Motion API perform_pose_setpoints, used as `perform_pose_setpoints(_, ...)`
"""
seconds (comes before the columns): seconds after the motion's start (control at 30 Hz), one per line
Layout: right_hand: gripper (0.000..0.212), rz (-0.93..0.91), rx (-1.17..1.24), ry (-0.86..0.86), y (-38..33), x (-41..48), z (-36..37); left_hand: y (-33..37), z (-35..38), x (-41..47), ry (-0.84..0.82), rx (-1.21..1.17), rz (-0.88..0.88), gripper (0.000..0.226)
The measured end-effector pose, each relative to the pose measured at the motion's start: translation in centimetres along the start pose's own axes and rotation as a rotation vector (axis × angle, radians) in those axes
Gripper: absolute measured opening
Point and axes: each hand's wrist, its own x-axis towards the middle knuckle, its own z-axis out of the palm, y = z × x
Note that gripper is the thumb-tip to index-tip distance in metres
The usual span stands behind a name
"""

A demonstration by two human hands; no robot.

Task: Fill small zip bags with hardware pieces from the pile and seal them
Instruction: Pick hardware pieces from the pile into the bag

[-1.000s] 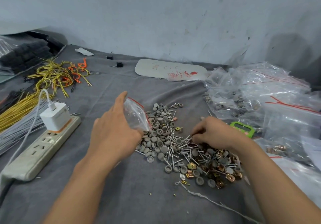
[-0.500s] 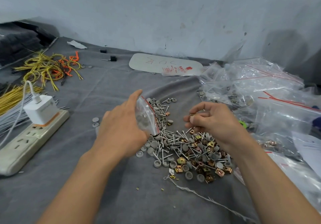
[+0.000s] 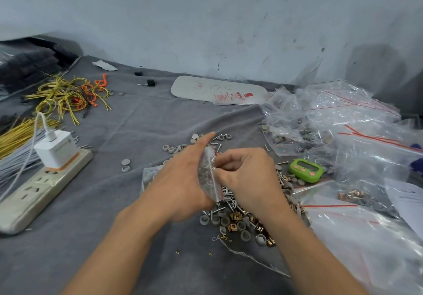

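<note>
A small clear zip bag (image 3: 207, 175) with a red seal line is held upright over the pile by my left hand (image 3: 180, 180), index finger stretched along its far side. My right hand (image 3: 246, 175) has its fingers curled at the bag's mouth, the fingertips right at the opening; what they pinch is hidden. Below both hands lies the pile of hardware (image 3: 238, 219): grey round caps, silver screws and brass-coloured clips on the grey cloth.
A power strip (image 3: 34, 194) with a white charger (image 3: 56, 151) lies left. Yellow and orange wires (image 3: 68, 98) sit at the back left. A green timer (image 3: 305, 170) and a heap of clear bags (image 3: 343, 130) lie right. A white board (image 3: 217, 91) lies behind.
My right hand lifted from the pile and moved left to the bag's mouth. My left hand kept holding the bag and shifted slightly toward the pile.
</note>
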Motion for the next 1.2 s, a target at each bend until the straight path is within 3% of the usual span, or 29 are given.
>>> perform_pose_setpoints(0.1,0.017,-0.001,0.078,-0.129,-0.2,0.6,0.5,0.0,-0.1,-0.2,0.056,-0.120,0.003,0.115)
perform_pose_setpoints(0.2,0.021,0.023,0.181,0.086,0.3,1.9,-0.9,-0.5,-0.3,-0.1,0.235,-0.230,-0.063,0.109)
perform_pose_setpoints(0.27,0.022,0.055,0.016,0.228,1.4,2.9,-2.4,-0.8,-0.6,0.0,0.307,-0.289,-0.142,0.113)
perform_pose_setpoints(0.4,0.027,0.172,-0.354,0.040,3.7,4.4,-2.2,-1.5,-0.7,0.4,0.377,-0.431,-0.200,0.102)
perform_pose_setpoints(0.6,0.031,0.094,-0.555,-0.107,4.6,5.7,0.3,-1.6,-0.5,0.7,0.370,-0.522,-0.215,0.088)
perform_pose_setpoints(0.83,0.018,0.156,-0.539,-0.044,5.8,6.9,0.7,-2.2,-0.1,0.9,0.346,-0.522,-0.204,0.091)
perform_pose_setpoints(1.07,0.020,0.177,-0.568,0.081,5.7,5.9,0.1,-2.7,-0.5,0.7,0.334,-0.498,-0.190,0.093)
perform_pose_setpoints(1.2,0.022,0.124,-0.390,0.175,4.4,4.2,-2.0,-2.6,-0.3,0.6,0.320,-0.446,-0.167,0.096)
